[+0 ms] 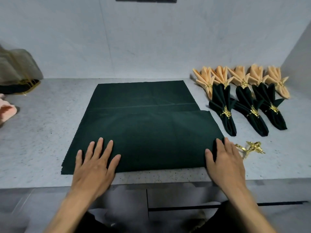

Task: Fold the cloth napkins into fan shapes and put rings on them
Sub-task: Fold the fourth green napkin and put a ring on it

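A dark green cloth napkin [143, 125] lies flat on the grey counter [42, 132], its near part folded over so a doubled band faces me. My left hand [96, 163] presses flat on the near left part of the napkin, fingers straight and spread. My right hand [225, 162] lies flat on the near right corner, fingers straight. A loose gold leaf-shaped ring [252, 148] sits on the counter just right of my right hand.
Three folded green fan napkins with gold rings [249, 110] lie at the right, with several peach fan napkins [240, 78] behind them. A sheer pouch on a dark tray [18, 78] and a peach cloth [6, 111] sit at the left. The wall stands behind.
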{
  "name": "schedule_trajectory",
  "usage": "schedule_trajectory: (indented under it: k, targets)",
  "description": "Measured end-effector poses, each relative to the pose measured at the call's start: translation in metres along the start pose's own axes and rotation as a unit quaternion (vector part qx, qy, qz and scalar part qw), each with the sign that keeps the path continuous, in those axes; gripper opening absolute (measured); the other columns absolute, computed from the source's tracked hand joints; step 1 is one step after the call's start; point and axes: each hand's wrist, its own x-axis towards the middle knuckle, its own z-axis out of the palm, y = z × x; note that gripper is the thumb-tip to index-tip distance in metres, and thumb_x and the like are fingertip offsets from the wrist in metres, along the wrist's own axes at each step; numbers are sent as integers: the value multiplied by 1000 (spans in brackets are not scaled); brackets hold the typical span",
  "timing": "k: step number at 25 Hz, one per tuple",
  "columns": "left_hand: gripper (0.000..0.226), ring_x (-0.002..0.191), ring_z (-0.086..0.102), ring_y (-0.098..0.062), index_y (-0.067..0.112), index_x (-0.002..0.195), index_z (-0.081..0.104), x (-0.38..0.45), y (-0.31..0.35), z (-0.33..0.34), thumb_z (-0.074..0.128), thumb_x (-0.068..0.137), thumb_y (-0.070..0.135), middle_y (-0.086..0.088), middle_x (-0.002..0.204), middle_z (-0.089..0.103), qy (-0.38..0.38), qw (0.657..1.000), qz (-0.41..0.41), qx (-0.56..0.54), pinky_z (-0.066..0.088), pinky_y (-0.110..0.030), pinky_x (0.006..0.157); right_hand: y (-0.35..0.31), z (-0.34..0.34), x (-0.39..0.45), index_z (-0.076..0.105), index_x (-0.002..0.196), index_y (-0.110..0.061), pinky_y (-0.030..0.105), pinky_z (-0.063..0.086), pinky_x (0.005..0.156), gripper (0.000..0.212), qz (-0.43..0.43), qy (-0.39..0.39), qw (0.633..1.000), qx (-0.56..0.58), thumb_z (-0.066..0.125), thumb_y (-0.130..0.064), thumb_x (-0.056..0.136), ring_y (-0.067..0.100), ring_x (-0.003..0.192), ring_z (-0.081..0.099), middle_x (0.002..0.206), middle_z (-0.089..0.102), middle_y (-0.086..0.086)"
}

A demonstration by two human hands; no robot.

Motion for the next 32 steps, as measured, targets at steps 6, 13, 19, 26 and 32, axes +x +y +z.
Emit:
schedule_trajectory:
  k: [6, 13, 19, 26, 32]
  targets:
    - [91, 148, -17, -10, 43, 153, -7, 12, 13, 9, -26, 71, 78, 13, 162, -13, -24, 996, 85, -20, -5, -40, 123, -43, -5, 6, 65, 115, -2, 50, 42, 106, 35, -106, 104, 989, 14, 49, -24, 94, 37, 119, 55, 126, 63, 18]
    - [73, 146, -25, -12, 52, 150, -9, 10, 1, 4, -10, 81, 77, 19, 159, -21, -69, 996, 48, -30, -11, -43, 121, -136, 31, -35, -1, 157, -27, 43, -6, 122, 78, -227, -103, 968, 34, -14, -56, 86, 23, 151, -10, 165, -8, 0]
    - [45, 136, 33, -26, 34, 146, 39, 71, -29, -32, 35, 101, 42, 1, 150, 38, -28, 1000, 7, -7, 34, -46, 109, -121, 28, -32, 4, 158, -30, 41, -10, 117, 79, -213, -92, 973, 13, -13, -58, 86, 24, 152, -6, 166, -3, -1]
    - [56, 125, 47, -25, 33, 139, 44, 200, -62, -49, 58, 85, 39, -1, 137, 48, -97, 994, 29, 40, 27, -48, 108, -119, 39, -34, 47, 145, -20, 47, 20, 111, 60, -206, -14, 978, -13, 24, -51, 99, 32, 139, 42, 152, 44, 8]
    - [18, 81, 60, -22, 12, 86, 62, 205, -79, -55, 75, 74, 13, -8, 91, 66, -105, 961, -82, -243, 49, -33, 77, -115, 45, -33, 44, 147, -22, 46, 18, 112, 61, -207, -5, 978, -21, 21, -53, 100, 30, 141, 39, 154, 41, 5]
